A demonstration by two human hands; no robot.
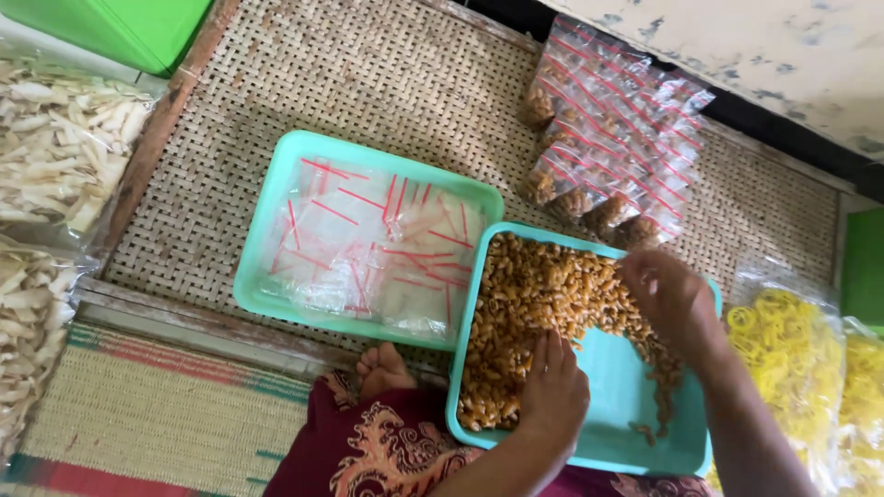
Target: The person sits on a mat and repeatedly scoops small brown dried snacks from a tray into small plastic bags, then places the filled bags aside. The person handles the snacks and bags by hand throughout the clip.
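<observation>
A turquoise tray (608, 405) rests on my lap, heaped on its left and far side with small brown curled snacks (520, 304). My left hand (551, 387) lies palm down in the snacks near the tray's middle, fingers spread forward. My right hand (668, 294) hovers over the far right of the pile, fingers curled, blurred; whether it holds any snacks I cannot tell. A second turquoise tray (267, 216) to the left holds several empty clear bags with red strips (373, 244).
Several filled, sealed snack bags (608, 147) lie on the woven mat (387, 83) beyond the trays. Large bags of pale chips (55, 156) sit at left, bags of yellow rings (792, 350) at right. A green box (120, 28) stands top left. My bare foot (382, 368) shows below.
</observation>
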